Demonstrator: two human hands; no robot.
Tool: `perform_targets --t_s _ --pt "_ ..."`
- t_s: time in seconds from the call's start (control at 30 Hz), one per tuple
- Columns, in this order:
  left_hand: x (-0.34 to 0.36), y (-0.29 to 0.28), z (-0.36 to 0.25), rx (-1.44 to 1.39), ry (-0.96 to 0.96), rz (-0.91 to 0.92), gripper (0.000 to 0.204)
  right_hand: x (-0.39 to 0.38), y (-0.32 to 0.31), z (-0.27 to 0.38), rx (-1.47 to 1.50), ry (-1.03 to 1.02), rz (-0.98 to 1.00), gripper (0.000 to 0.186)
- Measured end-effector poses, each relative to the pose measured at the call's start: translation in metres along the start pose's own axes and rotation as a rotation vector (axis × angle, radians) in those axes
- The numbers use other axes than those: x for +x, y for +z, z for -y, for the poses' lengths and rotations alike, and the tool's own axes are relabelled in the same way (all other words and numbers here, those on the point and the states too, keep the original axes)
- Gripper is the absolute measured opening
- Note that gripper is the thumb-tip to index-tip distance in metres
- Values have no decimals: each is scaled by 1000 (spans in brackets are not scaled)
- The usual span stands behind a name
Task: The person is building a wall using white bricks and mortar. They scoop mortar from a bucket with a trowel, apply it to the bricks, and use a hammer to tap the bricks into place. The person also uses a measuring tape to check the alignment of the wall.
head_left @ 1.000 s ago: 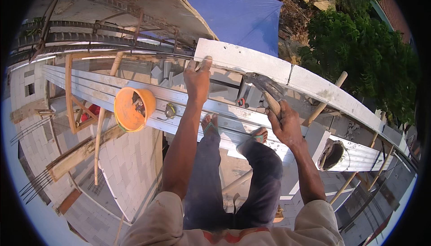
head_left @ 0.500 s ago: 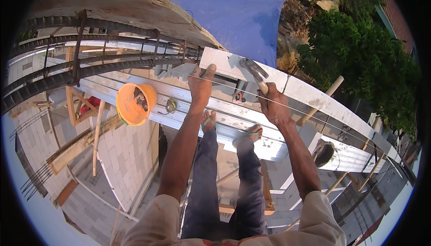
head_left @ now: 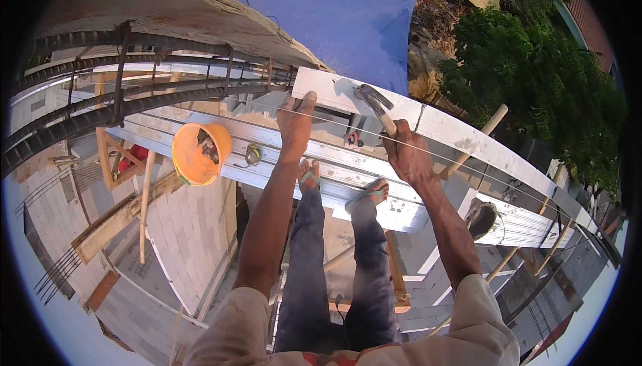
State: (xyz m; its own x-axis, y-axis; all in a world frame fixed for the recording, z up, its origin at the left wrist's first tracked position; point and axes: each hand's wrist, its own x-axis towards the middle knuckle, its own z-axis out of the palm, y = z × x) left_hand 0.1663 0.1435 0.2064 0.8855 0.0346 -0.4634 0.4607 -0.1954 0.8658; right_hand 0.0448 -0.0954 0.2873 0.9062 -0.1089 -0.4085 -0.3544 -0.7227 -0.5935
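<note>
My left hand [head_left: 297,115] grips the near edge at the left end of a pale white block [head_left: 318,82], thumb and fingers bent against it. My right hand [head_left: 404,149] is closed round the wooden handle of a hammer [head_left: 374,102], whose dark metal head lies over the top of that block, right of my left hand. A thin string runs across in front of the blocks and past both hands. The block's far underside is hidden.
My sandalled feet stand on a ribbed metal plank [head_left: 351,165] holding an orange bucket [head_left: 200,165], a tape measure [head_left: 253,154] and, rightward, a dark container [head_left: 481,219]. Rebar [head_left: 160,92] crosses at left. A blue tarp [head_left: 321,12], bamboo poles and trees [head_left: 515,85] lie beyond the blocks.
The hammer has moved up and left onto the block's top since a second ago. My left hand stays at the block's end. The view has shifted, showing more rebar.
</note>
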Motion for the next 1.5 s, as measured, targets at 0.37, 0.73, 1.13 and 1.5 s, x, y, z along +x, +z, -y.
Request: perform_targets --t_s 0.37,0.73,1.13,1.5 --pt "5 -6 7 44 115 17 37 -37 -3 -29 83 30 -126 27" --pt "-3 -16 36 -139 -140 11 57 -197 75 -72 655 441 -59 43" --pt "-254 -58 83 1432 -303 984 69 -259 281 -321 766 1237 -339 53" --pt "-293 0 12 1560 277 1146 67 -235 308 -377 675 1229 -489 80"
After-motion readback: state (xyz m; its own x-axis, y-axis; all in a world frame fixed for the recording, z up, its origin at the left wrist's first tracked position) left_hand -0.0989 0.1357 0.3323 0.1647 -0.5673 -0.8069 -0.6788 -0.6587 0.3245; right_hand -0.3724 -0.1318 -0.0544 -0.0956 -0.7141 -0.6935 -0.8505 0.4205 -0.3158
